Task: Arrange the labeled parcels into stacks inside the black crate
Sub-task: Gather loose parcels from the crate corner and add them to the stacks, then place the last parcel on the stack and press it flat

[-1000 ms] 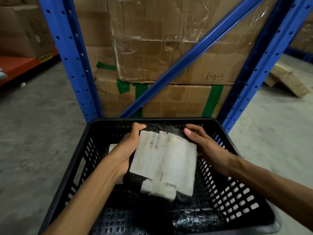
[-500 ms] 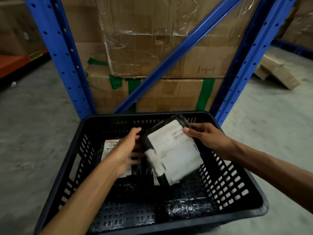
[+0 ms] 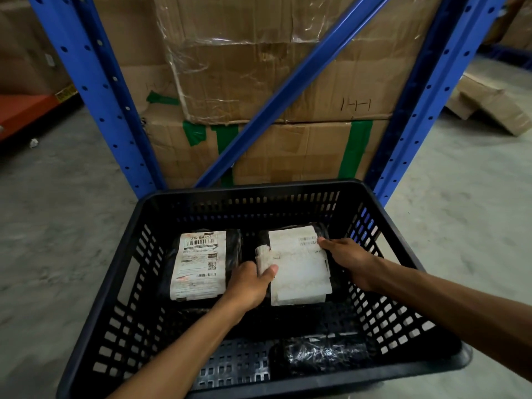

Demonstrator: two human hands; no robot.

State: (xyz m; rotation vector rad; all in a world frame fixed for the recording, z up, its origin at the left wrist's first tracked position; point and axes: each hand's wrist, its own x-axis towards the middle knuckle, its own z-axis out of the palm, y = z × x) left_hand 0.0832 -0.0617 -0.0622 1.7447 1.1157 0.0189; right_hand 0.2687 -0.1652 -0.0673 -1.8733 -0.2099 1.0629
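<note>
A black slotted crate [image 3: 288, 187] stands on the floor in front of me. Inside, at the far left, a black-wrapped parcel with a white barcode label [image 3: 198, 264] lies flat. To its right lies a second parcel with a blank white label [image 3: 299, 269], label up. My left hand [image 3: 249, 285] grips this right parcel's near left edge, thumb on the label. My right hand [image 3: 349, 259] presses on its right side, fingertips on the label's top corner. A third black-wrapped parcel [image 3: 324, 355] with no label showing lies at the crate's near right.
Blue rack uprights [image 3: 95, 87] and a diagonal brace [image 3: 282, 90] stand right behind the crate, with taped cardboard boxes [image 3: 259, 67] stacked inside. Flattened cardboard [image 3: 489, 105] lies on the concrete floor at the far right. An orange shelf [image 3: 26, 110] is at the left.
The white-labelled parcel went from being held tilted above the crate to lying flat at the right, beside the barcode parcel. Both hands moved down with it.
</note>
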